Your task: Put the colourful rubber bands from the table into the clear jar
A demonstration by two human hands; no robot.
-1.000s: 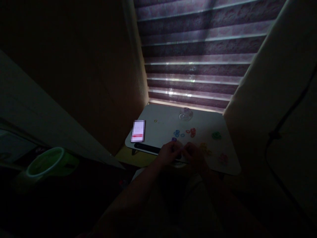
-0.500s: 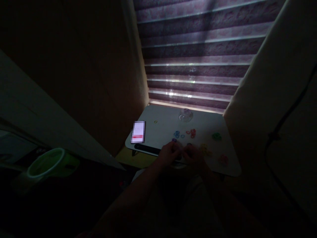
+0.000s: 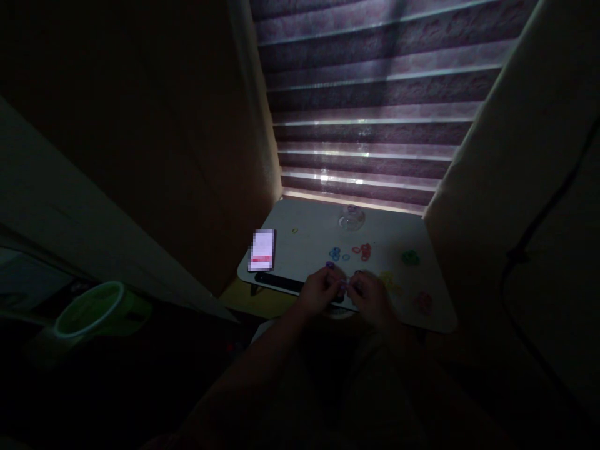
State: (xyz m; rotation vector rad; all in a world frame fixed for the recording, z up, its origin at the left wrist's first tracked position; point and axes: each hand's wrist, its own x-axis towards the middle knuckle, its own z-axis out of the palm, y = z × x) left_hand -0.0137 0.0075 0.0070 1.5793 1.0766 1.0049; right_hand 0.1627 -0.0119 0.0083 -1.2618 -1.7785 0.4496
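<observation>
Over the front edge of a small white table (image 3: 314,219), my left hand (image 3: 321,290) and my right hand (image 3: 368,294) meet, both with fingers pinched together. What lies between the fingertips is too small and dark to make out. Just beyond my left hand is a purple piece (image 3: 330,265). Small blue rings (image 3: 334,254) and red rings (image 3: 365,252) lie beyond my hands. Yellow rings (image 3: 389,281) are right beside my right hand, with green rings (image 3: 410,257) and dim reddish rings (image 3: 424,302) farther right.
A lit phone (image 3: 261,250) lies at the table's left, near a long black slot (image 3: 279,282) along the front edge. A clear round container (image 3: 351,218) stands at the back; one yellow ring (image 3: 295,230) lies back left. A green bucket (image 3: 100,309) is at lower left.
My hands have shifted slightly, and my right hand's fingers sit a little differently near the left fingertips. The rings on the table have not visibly moved.
</observation>
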